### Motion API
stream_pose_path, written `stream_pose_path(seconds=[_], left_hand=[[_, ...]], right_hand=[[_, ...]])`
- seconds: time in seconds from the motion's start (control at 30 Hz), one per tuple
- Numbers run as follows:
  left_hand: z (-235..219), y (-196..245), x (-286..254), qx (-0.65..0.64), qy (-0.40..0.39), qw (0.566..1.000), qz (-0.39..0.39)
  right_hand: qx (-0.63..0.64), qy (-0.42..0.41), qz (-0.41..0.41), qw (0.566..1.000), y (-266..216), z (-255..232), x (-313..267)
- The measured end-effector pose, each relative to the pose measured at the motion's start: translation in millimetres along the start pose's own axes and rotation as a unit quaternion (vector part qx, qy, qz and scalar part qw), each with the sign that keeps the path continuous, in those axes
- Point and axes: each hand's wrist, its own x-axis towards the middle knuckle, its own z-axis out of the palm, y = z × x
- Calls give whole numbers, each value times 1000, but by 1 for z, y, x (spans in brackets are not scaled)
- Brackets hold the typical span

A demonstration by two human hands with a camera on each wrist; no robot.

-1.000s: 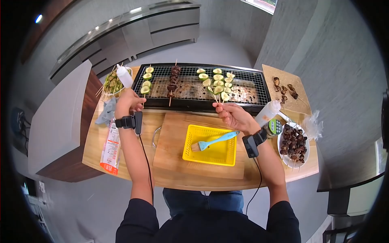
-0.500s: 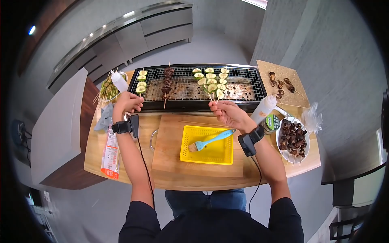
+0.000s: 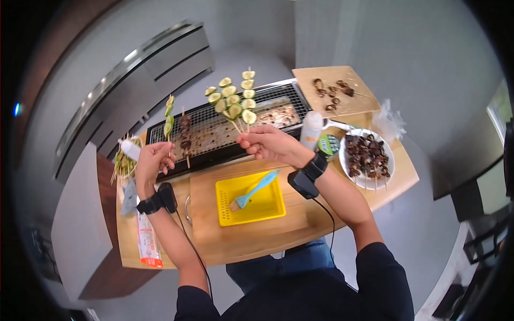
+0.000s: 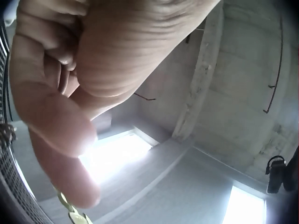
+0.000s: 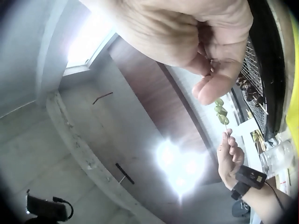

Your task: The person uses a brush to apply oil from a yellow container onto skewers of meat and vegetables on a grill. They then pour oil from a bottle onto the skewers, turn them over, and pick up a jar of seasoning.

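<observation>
My left hand pinches the stick of one zucchini skewer near its lower end, over the left end of the wire grill. Pale green slices show beyond the fingertips in the left wrist view. Several more zucchini skewers fan upward from my right hand, their sticks gathered between thumb and fingers. Both sets stand tilted up above the grill. A dark meat skewer lies across the wires between the hands. In the right wrist view, the left hand's skewer points upward.
A yellow basket with a blue brush sits on the cutting board. To the right are a white squeeze bottle, a green-labelled jar, a plate of dark skewers and a board with browned pieces.
Both hands have raised their zucchini skewers from the grill, tips now up. The head view has swung, so the table appears tilted. The meat skewer stays on the wires.
</observation>
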Motion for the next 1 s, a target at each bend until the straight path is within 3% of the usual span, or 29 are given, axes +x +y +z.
stream_pose_path(seconds=[0.07,0.2,0.4,0.43,0.5,0.67,0.77,0.83,1.0], left_hand=[[38,17,11,1,-21,1000,16],[108,54,19,6,-30,999,33],[222,121,20,-47,-123,987,90],[240,128,24,-66,-142,983,100],[274,137,37,-85,-180,976,90],[364,140,63,-136,-257,956,30],[416,131,76,-142,-239,961,-3],[436,128,79,-133,-213,967,-46],[455,102,112,-112,-224,966,-68]], right_hand=[[6,-35,-30,999,-27,-3,-14],[-25,10,-70,997,-81,-15,-41],[-184,192,-77,961,-152,-63,-117],[-190,190,-75,960,-157,-85,-124],[-195,191,-72,959,-164,-130,-137],[-187,214,26,958,-165,-197,-162],[-190,220,51,955,-154,-223,-161],[-169,229,75,956,-148,-233,-160],[-143,226,87,960,-139,-258,-154]])
